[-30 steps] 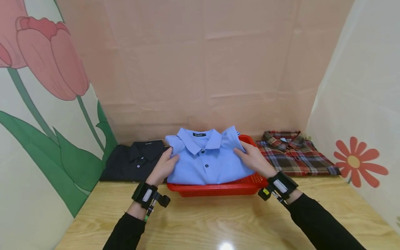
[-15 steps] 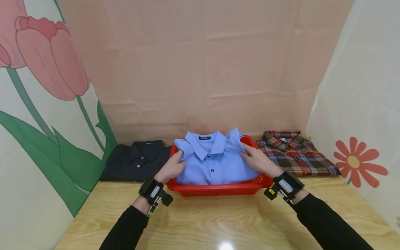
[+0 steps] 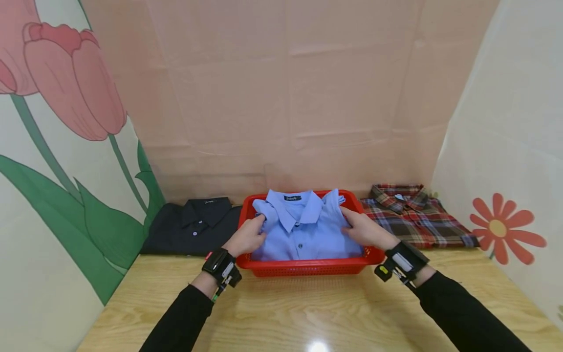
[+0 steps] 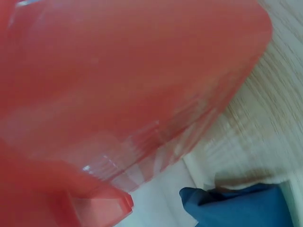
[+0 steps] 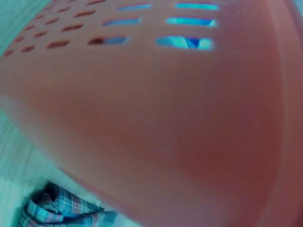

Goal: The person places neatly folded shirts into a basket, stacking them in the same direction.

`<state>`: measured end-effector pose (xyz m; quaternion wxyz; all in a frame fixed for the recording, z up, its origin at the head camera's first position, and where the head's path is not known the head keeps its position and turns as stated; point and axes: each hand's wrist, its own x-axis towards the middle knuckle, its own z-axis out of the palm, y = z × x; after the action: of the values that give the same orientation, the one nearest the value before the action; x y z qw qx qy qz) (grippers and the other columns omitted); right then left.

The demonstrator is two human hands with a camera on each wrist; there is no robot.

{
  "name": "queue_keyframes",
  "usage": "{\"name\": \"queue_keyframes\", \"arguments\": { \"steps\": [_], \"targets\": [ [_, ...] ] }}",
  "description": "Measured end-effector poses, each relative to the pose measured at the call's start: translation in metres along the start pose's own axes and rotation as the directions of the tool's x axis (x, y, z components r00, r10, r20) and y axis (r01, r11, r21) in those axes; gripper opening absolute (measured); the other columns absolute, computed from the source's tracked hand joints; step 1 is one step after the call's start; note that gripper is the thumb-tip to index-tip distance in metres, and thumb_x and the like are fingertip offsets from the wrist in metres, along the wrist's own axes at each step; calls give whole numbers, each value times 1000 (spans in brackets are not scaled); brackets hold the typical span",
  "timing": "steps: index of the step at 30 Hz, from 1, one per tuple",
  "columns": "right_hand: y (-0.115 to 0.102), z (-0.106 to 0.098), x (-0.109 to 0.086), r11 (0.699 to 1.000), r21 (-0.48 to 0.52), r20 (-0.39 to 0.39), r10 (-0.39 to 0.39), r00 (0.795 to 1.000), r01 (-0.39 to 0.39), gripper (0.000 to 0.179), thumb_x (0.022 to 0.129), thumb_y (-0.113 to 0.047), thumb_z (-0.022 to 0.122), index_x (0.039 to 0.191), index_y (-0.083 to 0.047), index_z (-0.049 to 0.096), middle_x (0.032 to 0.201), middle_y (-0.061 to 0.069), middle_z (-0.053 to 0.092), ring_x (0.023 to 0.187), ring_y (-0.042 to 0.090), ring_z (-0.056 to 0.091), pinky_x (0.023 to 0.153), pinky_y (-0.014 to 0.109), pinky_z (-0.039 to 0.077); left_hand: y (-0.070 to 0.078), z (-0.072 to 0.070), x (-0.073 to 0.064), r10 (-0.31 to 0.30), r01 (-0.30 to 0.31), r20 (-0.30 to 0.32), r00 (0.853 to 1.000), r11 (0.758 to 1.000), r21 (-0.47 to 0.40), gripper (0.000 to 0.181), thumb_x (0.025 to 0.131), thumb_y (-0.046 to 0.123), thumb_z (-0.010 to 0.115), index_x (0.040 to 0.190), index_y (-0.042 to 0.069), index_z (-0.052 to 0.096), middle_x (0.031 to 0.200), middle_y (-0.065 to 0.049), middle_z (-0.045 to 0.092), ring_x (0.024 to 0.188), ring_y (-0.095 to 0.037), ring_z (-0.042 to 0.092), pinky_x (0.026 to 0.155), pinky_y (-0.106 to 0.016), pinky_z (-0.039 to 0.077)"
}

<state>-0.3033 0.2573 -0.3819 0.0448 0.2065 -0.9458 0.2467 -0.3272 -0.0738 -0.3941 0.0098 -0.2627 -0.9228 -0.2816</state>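
Note:
A light blue folded shirt (image 3: 303, 237), collar toward the back, lies inside a red plastic basket (image 3: 303, 269) in the middle of the head view. My left hand (image 3: 247, 236) grips the shirt's left side, reaching over the basket's left rim. On the other side my right hand (image 3: 366, 229) holds the right edge, thumb on top and fingertips hidden under the cloth. Both wrist views are filled by the outside of the basket wall (image 4: 118, 85), and slots in the basket wall (image 5: 137, 118) show blue cloth in the right one.
Left of the basket lies a folded black shirt (image 3: 193, 230). A folded plaid shirt (image 3: 415, 220) lies to its right. The wooden table (image 3: 290, 313) stretches in front, with a tan sheet (image 3: 281, 98) behind and flower-printed panels at both sides.
Both hands have moved right and the shirt has sunk down into the basket. More of the basket's left and back rim shows. The black and plaid shirts have stayed put.

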Motion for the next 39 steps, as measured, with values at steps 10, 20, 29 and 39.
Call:
{"name": "queue_keyframes", "arguments": {
  "steps": [10,20,29,39],
  "targets": [
    [0,2,1,998,-61,42,-5,999,8,47,81,2,65,125,7,49,103,25,64,75,25,58,78,54,53,-2,7,4,61,-62,11,998,965,255,8,83,5,60,89,6,55,65,-2,47,65,-21,56,60,-34,47],
    [0,5,1,990,-124,41,66,997,-61,56,85,0,63,132,16,37,120,34,54,101,38,56,89,56,47,-14,7,3,44,-8,-70,997,894,447,27,85,14,63,109,3,62,94,-10,70,110,-31,52,105,-61,26],
    [-10,12,-1,947,-320,96,52,994,-19,57,85,-25,69,131,3,52,146,32,31,132,48,23,101,65,30,-8,5,5,159,-110,-43,986,829,549,42,86,20,64,127,14,59,133,-15,52,126,-32,38,103,-54,36],
    [-7,13,-4,889,-458,251,118,961,11,45,91,-38,58,120,-4,63,135,23,50,130,43,31,104,71,8,-3,13,0,174,-232,153,973,747,623,14,87,21,62,77,15,71,66,2,62,75,-17,59,97,-49,40]
  ]
}}
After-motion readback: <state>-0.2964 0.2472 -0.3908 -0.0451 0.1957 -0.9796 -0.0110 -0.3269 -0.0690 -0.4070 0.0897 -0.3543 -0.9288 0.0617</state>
